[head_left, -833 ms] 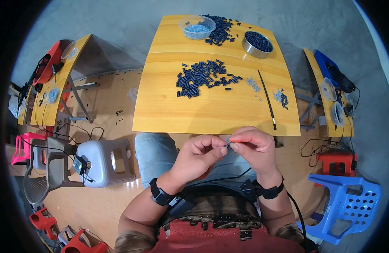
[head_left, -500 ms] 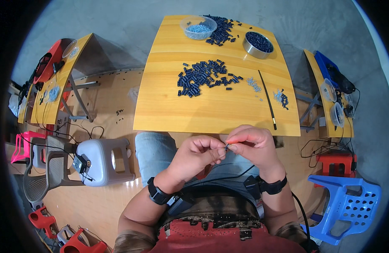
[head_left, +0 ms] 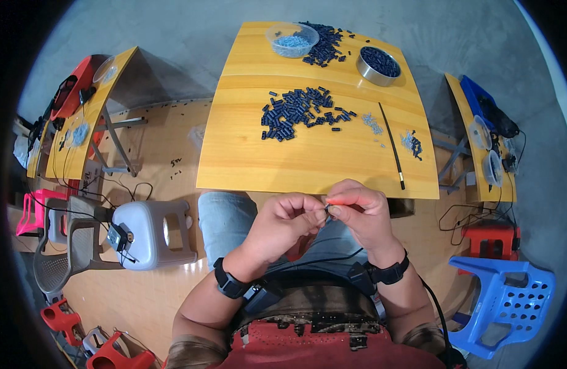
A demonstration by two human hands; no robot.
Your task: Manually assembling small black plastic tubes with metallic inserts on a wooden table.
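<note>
Above my lap, just off the table's near edge, both hands meet fingertip to fingertip. Thumb and forefinger of my left hand (head_left: 282,225) are closed in a pinch on a tiny dark piece (head_left: 327,210). My right hand (head_left: 364,216) pinches the same piece from the other side; fingers cover most of it, so its exact kind is unclear. On the yellow table (head_left: 234,166) lies a loose pile of short black cylinders (head_left: 289,114). To its right are small clear-grey bits (head_left: 373,124), a thin black rod (head_left: 391,144), and a little cluster of grey and black parts (head_left: 412,144).
At the table's back stand a clear tub of blue bits (head_left: 292,40) and a round metal tin of black pieces (head_left: 379,66), with another black heap (head_left: 323,46) between. A grey stool (head_left: 151,237) is on the left, a blue stool (head_left: 505,301) on the right. Cables cross the floor.
Both hands have shifted slightly left, the right one a little more, and they still pinch the tiny piece. The table contents look unchanged.
</note>
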